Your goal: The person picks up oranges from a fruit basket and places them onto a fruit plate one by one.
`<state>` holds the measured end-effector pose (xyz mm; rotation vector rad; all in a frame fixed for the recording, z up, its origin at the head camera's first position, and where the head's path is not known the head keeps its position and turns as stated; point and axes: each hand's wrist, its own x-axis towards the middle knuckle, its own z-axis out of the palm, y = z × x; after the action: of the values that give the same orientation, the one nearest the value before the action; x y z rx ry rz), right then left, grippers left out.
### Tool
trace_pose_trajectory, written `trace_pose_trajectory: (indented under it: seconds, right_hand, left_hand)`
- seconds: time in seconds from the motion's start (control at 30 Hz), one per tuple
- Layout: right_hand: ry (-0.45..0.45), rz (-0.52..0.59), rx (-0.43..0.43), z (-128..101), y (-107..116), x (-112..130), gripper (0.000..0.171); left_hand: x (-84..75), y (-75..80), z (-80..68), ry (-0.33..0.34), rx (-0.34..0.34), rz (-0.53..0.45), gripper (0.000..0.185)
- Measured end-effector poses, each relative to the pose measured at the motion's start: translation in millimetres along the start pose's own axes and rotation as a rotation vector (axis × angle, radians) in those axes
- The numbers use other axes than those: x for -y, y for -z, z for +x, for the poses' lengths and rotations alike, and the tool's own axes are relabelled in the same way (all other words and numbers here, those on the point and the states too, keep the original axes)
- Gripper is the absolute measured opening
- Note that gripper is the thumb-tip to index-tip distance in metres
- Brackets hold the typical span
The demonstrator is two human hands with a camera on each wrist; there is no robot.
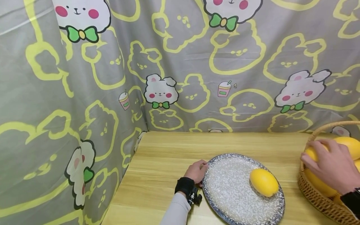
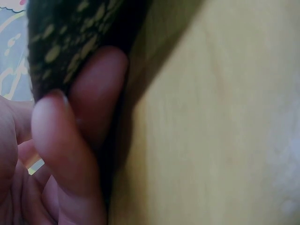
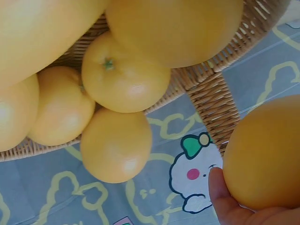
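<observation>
On the table lies an oval speckled grey plate (image 1: 227, 190) with a dark blue rim. My left hand (image 1: 196, 171) holds its left edge; in the left wrist view the fingertips (image 2: 54, 122) pinch the dark speckled rim (image 2: 54, 42). One smooth yellow oval fruit (image 1: 263, 182) rests on the plate's right side. At the right, my right hand (image 1: 333, 165) grips another yellow oval fruit (image 3: 267, 154) at the wicker basket (image 1: 323, 200). Part of that fruit is hidden behind the hand. Several yellow-orange fruits, including a round orange (image 3: 126, 72), fill the basket.
The basket's arched handle (image 1: 326, 126) rises beside the right hand. A grey curtain (image 1: 197, 62) with cartoon bears hangs behind and to the left of the wooden table (image 1: 157, 150).
</observation>
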<state>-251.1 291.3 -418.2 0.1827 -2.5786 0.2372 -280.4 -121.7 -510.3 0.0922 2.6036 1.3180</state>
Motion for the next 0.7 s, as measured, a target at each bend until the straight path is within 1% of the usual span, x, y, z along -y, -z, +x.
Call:
trace_pose_trajectory:
  seconds: [0.1, 0.2, 0.33, 0.5, 0.7]
  right_hand:
    - [-0.014, 0.015, 0.046, 1.4, -0.3, 5.5, 0.039]
    - [-0.011, 0.020, 0.065, 3.2, -1.4, 11.5, 0.040]
    - [0.019, 0.042, 0.064, 5.5, -1.8, 19.8, 0.041]
    - [0.075, 0.091, 0.040, 6.9, -1.7, 30.0, 0.039]
    - [0.076, 0.135, 0.068, 8.5, -4.5, 43.3, 0.041]
  left_hand:
    - [-0.2, 1.1, -0.9, 0.002, 0.003, 0.001, 0.033]
    - [0.3, 1.2, -0.6, 0.003, 0.004, -0.003, 0.033]
    - [1.9, -0.5, 0.9, 0.000, 0.000, 0.000, 0.033]
    - [2.5, -1.9, 2.1, -0.010, -0.002, 0.004, 0.033]
    - [3.2, -1.4, 2.6, -0.011, -0.007, 0.002, 0.033]
